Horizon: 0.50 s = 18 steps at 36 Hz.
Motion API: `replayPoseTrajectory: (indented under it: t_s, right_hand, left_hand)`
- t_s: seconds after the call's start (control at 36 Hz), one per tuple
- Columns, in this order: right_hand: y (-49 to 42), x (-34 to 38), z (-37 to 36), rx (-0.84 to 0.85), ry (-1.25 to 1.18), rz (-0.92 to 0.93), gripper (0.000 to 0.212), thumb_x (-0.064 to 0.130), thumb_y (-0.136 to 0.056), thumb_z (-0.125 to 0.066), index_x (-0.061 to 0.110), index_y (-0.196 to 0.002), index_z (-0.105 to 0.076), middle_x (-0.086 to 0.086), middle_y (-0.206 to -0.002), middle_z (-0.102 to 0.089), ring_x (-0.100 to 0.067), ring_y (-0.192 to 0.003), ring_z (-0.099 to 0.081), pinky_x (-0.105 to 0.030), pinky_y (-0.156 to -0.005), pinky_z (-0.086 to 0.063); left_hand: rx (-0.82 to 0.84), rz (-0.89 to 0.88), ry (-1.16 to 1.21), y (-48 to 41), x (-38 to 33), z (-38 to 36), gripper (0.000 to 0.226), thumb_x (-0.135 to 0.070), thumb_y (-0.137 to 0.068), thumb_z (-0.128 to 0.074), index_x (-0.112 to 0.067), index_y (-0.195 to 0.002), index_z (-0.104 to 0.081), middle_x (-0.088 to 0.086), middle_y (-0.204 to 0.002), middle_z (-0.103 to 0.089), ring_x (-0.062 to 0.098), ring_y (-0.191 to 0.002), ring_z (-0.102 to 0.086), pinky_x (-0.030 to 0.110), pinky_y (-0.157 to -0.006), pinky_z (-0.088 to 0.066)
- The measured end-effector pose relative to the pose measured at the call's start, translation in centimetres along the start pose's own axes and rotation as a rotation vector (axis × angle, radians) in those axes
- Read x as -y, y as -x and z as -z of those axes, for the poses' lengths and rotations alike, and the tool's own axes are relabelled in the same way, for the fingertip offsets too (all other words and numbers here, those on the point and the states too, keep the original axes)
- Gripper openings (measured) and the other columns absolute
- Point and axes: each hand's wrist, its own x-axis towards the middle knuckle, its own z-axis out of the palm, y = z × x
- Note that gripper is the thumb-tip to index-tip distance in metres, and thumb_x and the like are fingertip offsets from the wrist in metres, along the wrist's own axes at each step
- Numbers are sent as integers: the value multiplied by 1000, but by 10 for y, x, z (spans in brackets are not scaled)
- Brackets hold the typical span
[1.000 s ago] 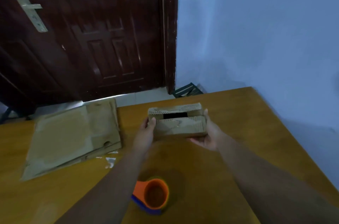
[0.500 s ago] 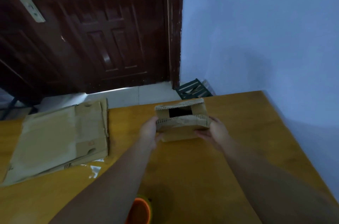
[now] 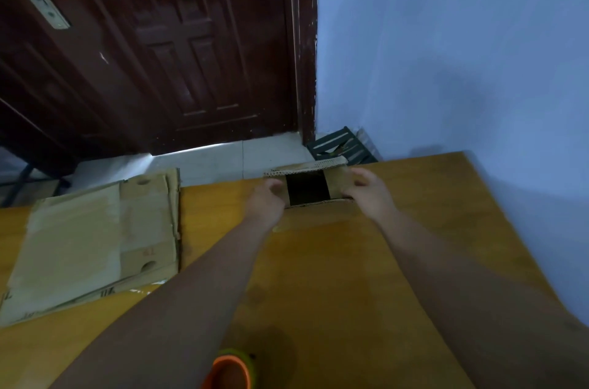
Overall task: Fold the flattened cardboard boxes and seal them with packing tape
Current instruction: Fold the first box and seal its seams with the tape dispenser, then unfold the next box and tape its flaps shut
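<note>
Where the wooden table reached its far edge, one small cardboard box sat with its long axis running left to right. Its dark open mouth was turned upward and toward the camera, with the far flap raised. Left hand: fingers curled round the box's left end. Right hand: blurred, laid over the right end; grip could not be told. Flattened cardboard stack: well to the left. Orange tape dispenser: near edge.

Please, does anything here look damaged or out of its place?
Yes. The small box has ragged, torn-looking flap edges, and the stack of flattened cardboard hangs over the far edge of the table. Pale scraps lie beside it.
</note>
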Motion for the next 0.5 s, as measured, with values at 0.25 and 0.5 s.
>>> replayPoseTrajectory:
  t_s: [0.25,0.5]
  right_hand:
    - [-16,26,4,90,480,131,32,15,-94,-53,19,-125,-61,-2,-126,-60,-10,-88,-60,-20,-72,-43]
    - [4,36,-9,-352,517,369,16,18,-93,-53,13,-94,-69,-6,-93,-63,-24,-89,-55,-34,-79,-47]
  left_hand:
    - [151,10,-270,-15,-15,-1,50,-12,-97,-35,-25,-145,-37,21,-137,-46,18,-101,-47,19,-87,-29]
    - [-248,-99,-95,6,-14,13,31,-34,-99,-40,-22,-111,-66,6,-131,-48,37,-100,-58,47,-89,-49]
